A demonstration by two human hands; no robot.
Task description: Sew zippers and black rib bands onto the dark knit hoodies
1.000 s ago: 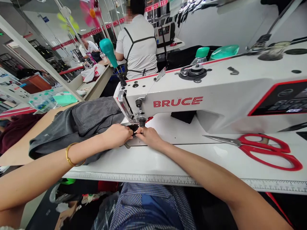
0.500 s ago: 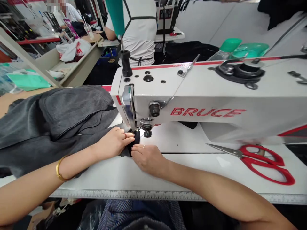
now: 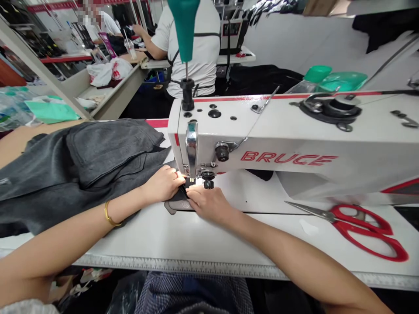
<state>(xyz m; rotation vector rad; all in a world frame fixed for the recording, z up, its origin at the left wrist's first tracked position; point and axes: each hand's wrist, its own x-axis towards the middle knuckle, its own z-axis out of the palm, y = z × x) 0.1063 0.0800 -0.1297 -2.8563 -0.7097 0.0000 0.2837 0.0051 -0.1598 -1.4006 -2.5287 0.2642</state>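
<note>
A dark grey garment (image 3: 108,148) lies spread over the table to the left, its dark edge running under the head of the white sewing machine (image 3: 288,126). My left hand (image 3: 165,183) has its fingers closed on the garment just left of the needle area. Close by on the right, my right hand (image 3: 209,203) pinches the front of the same dark edge. Light falls on the fingertips of both hands. The needle and presser foot are mostly hidden behind the machine head and the fingers.
Large red-handled scissors (image 3: 366,226) lie open on the right of the table. A ruler strip (image 3: 176,264) runs along the front edge. Behind the machine are a green-capped bottle (image 3: 316,76) and a person in a white shirt (image 3: 199,56). A teal screwdriver (image 3: 185,30) stands upright above the machine.
The camera view has shifted, so the scene sits further right. The garment's edge and both hands have moved inward toward the needle. More of the table shows in front of them.
</note>
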